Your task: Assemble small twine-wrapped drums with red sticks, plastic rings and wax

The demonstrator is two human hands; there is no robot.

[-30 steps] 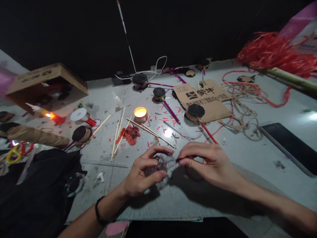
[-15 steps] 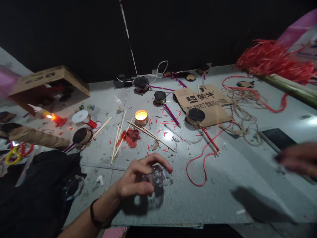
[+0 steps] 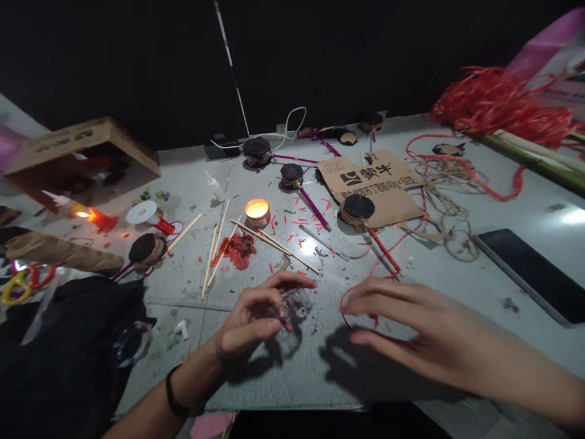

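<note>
Plastic wrapper (image 3: pixel 300 301), perhaps, in curled left hand (image 3: pixel 249 317); open right hand (image 3: pixel 423 323) empty; tinned candle (image 3: pixel 257 209)

A clear, glossy, crumpled plastic piece (image 3: pixel 298 302), irregular and see-through, sits among the curled fingers (image 3: pixel 249 332) of the left hand (image 3: pixel 244 320), above the worktop (image 3: pixel 274 384); its exact shape is hard to tell. A thin, limp red cord (image 3: pixel 342 302) lies in a loose curve to its right, apart from it, partly hidden behind the right hand (image 3: pixel 411 323).
</note>
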